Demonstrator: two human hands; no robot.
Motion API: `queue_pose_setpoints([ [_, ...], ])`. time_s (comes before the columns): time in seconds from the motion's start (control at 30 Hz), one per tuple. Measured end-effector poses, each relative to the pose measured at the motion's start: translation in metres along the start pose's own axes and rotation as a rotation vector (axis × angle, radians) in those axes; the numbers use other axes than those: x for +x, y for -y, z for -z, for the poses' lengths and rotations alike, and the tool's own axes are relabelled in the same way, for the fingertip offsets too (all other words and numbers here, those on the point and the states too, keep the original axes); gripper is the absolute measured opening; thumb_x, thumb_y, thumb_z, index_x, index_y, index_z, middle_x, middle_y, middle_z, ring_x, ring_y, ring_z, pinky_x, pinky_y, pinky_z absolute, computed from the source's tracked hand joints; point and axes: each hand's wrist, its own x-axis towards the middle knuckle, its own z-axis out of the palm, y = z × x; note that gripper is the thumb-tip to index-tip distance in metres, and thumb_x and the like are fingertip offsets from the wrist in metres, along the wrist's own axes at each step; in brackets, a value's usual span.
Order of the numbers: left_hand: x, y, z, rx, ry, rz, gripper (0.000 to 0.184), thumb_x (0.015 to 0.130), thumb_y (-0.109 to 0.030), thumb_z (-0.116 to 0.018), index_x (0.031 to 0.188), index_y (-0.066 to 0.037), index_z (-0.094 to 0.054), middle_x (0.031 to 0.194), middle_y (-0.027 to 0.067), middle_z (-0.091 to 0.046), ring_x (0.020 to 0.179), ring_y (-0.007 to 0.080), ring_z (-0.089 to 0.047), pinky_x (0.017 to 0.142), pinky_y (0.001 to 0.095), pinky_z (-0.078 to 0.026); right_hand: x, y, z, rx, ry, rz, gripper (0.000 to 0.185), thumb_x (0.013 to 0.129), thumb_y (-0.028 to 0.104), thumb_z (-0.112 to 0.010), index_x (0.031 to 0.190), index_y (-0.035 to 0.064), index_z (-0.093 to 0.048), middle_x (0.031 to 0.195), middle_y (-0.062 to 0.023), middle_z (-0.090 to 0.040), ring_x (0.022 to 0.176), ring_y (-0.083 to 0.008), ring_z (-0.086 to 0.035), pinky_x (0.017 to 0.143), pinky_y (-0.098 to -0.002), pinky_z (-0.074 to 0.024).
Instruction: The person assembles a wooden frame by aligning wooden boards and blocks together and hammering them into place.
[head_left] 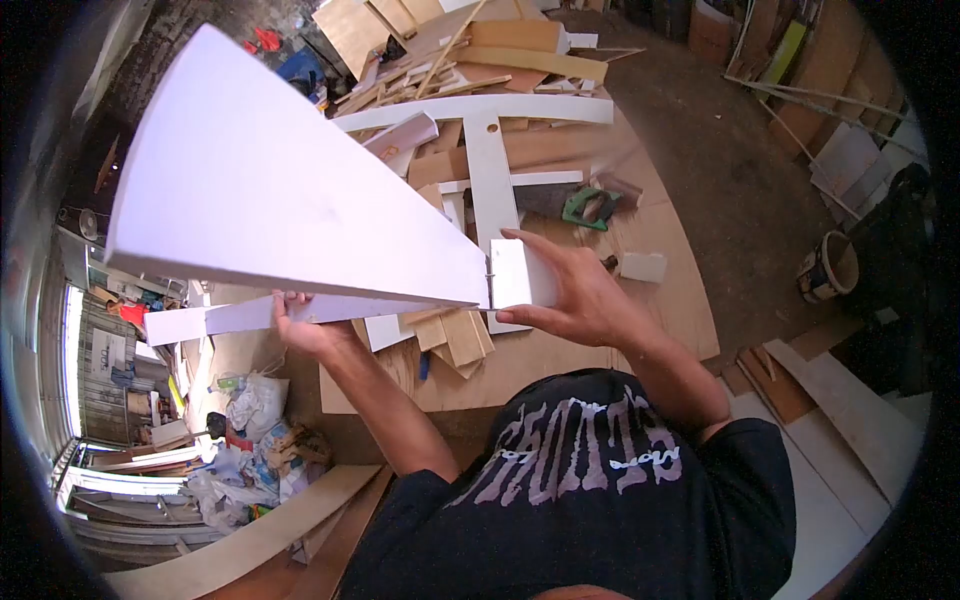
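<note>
A long white panel structure [290, 180] stretches from the upper left to the middle of the view, looking very wide at its near end. At its narrow end is a white block [508, 272], with a dark seam between the two. My right hand [575, 285] grips this block, thumb and fingers on opposite sides. My left hand [308, 328] is closed around the lower white board [245, 314] of the structure; the panel hides part of the grip. Beneath lies a white T-shaped board [487, 165] with a round hole, on the plywood table [665, 215].
Wood offcuts [450, 85] pile up at the table's far side. A green-handled tool [590, 208] and small wooden pieces [460, 338] lie on the table. A bucket [828, 266] stands at right. Plastic bags [255, 405] and a curved board [250, 550] are at lower left.
</note>
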Motion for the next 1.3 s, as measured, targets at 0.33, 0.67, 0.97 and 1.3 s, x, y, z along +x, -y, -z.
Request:
queue_pose_setpoints([
  [0.33, -0.002, 0.002, -0.001, -0.059, 0.148, 0.09, 0.019, 0.1, -0.028, -0.045, 0.093, -0.011, -0.045, 0.075, -0.0003, -0.043, 0.065, 0.0154, -0.042, 0.062, 0.034, -0.04, -0.009, -0.003, 0.004, 0.101, -0.06, 0.006, 0.087, 0.077, 0.041, -0.083, 0.142, -0.0008, -0.045, 0.117, -0.0259, -0.066, 0.106, -0.0348, -0.067, 0.09, -0.0452, -0.0517],
  [0.67, -0.013, -0.001, -0.008, -0.074, 0.187, 0.099, 0.022, 0.099, -0.028, -0.045, 0.084, -0.012, -0.042, 0.074, -0.0006, -0.042, 0.065, 0.0156, -0.041, 0.061, 0.0339, -0.04, -0.013, 0.004, 0.006, 0.113, -0.063, -0.031, 0.089, 0.075, 0.044, -0.083, 0.142, -0.0008, -0.046, 0.122, -0.0276, -0.064, 0.112, -0.0373, -0.064, 0.095, -0.0485, -0.0496],
  [0.97, -0.013, -0.004, -0.014, -0.062, 0.081, 0.003, 0.021, 0.099, -0.026, -0.046, 0.111, -0.011, -0.053, 0.073, -0.0006, -0.041, 0.063, 0.0132, -0.04, 0.057, 0.0291, -0.039, -0.018, 0.0, 0.002, 0.005, -0.195, 0.146, 0.079, 0.077, 0.036, -0.082, 0.139, 0.0017, -0.048, 0.113, -0.0261, -0.067, 0.098, -0.0381, -0.069, 0.085, -0.0437, -0.0536],
  [1.3, -0.005, -0.005, -0.01, -0.083, 0.204, 0.02, 0.057, 0.098, -0.023, -0.046, 0.152, -0.012, -0.03, 0.076, 0.001, -0.042, 0.065, 0.013, -0.041, 0.061, 0.0286, -0.04, -0.018, -0.003, 0.0, 0.071, -0.161, 0.045, 0.078, 0.078, 0.036, -0.082, 0.139, 0.0013, -0.048, 0.11, -0.026, -0.068, 0.096, -0.034, -0.07, 0.084, -0.0427, -0.0539],
])
